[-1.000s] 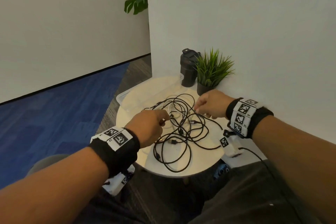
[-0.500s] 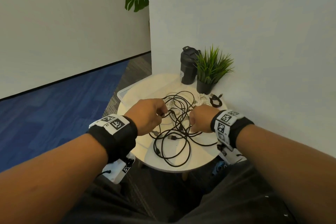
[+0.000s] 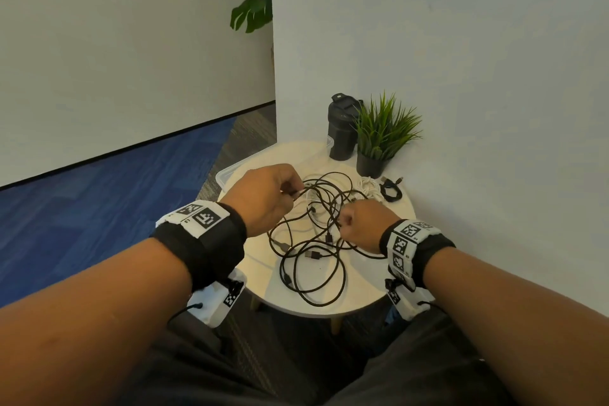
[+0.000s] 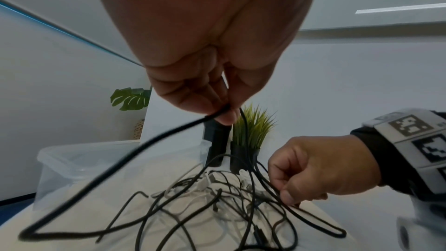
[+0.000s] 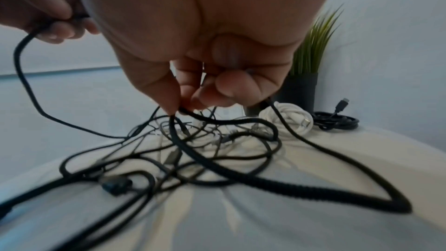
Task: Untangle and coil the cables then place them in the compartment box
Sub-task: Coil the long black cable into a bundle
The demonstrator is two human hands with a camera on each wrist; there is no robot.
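A tangle of black cables [image 3: 313, 247] with some white cable mixed in lies on the round white table [image 3: 362, 287]. My left hand [image 3: 293, 193] pinches a black cable [image 4: 154, 140] and holds it above the pile. My right hand [image 3: 342, 219] pinches another black strand [image 5: 217, 119] at the tangle's right side. A coiled white cable [image 3: 370, 186] and a coiled black cable [image 3: 390, 189] lie beside the plant pot. The clear plastic box [image 4: 79, 159] stands at the table's far left, partly hidden behind my left hand in the head view.
A dark bottle [image 3: 342, 128] and a potted green plant [image 3: 382, 138] stand at the back of the table against the white wall. The table's near edge is by my knees. Blue carpet [image 3: 99, 208] lies to the left.
My right hand drew back from beside the plant pot toward me and took a strand at the tangle's right. My left hand lifted with its cable. The two coiled cables came into sight.
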